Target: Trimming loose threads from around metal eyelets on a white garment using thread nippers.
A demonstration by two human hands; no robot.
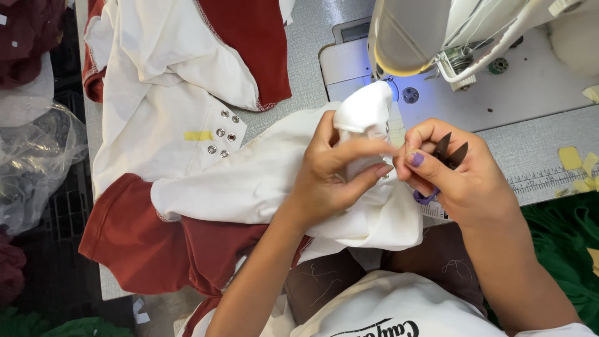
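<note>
My left hand [334,175] pinches a bunched piece of white fabric [262,181] in front of the sewing machine head [430,37]. Close beside it, my right hand [458,175] holds small black thread snips [450,153] with a purple loop handle, blades pointing up, and its fingertips touch the same fabric fold. The white cloth drapes over my lap and the table edge.
A white and dark red garment with metal snaps [221,132] and a yellow tag lies at the left on the grey table [536,150]. Yellow paper scraps [571,157] and a ruler strip sit at the right edge. Clear plastic bag [31,162] at far left; green cloth [561,237] at lower right.
</note>
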